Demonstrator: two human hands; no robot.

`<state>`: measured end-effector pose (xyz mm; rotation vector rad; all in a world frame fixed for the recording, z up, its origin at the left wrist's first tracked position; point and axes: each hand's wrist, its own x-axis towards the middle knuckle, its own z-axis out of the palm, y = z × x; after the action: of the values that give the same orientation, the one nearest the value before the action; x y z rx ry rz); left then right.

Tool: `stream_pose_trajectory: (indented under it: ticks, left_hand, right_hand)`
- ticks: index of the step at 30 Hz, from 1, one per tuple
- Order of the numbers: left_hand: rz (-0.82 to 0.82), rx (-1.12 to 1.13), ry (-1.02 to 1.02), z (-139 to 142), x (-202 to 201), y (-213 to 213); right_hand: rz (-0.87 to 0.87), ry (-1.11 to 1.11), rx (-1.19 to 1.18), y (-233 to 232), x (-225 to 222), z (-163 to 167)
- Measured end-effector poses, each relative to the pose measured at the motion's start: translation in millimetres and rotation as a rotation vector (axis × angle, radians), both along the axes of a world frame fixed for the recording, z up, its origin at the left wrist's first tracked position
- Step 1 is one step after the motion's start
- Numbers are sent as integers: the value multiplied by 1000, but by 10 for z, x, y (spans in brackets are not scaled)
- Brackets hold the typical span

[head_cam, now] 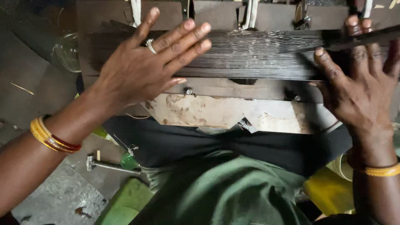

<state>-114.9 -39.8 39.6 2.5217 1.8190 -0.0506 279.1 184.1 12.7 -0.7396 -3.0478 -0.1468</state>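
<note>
Item: dark thread sheet (258, 54) on a wooden loom frame (233, 89), upper centre of the frame.

The left hand (141, 68) is laid flat on the threads at upper left, fingers (183, 39) spread, a ring worn. The right hand (362, 83) is set at the right edge, fingers open, with a dark flat strip (358, 39) lying across them. Gold bangles (52, 135) are seen lower left.

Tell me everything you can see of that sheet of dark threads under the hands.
The sheet of dark threads is a band of fine, near-black strands lying side by side, running left to right and looking taut and slightly glossy. It stretches across a worn wooden frame. The left hand lies flat on it, fingers spread; the right hand rests at its right end. White cords hang above it.
</note>
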Motion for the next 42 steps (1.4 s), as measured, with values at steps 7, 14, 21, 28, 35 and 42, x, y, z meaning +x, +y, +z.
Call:
stream_pose_trajectory:
  ticks: [7,14,21,28,35,42]
  left_hand:
    - [-158,354,546,-188,49,13]
    - [-147,479,746,-355,-30,-1]
    - [-135,483,572,-331,-11,-2]
    - [118,557,1,-549,771,-264]
    - [411,257,-467,-887,1628,-289]
    - [427,197,-428,-739,1605,-146]
  right_hand:
    - [-25,-56,103,21,233,-270]
    - [151,213,17,206,377,-515]
    - [-23,-8,153,194,250,-441]
    - [35,264,43,-379,258,-318]
    - [-21,220,-380,-1155,-203,-242]
    - [-75,292,-485,-1079,-339,-160]
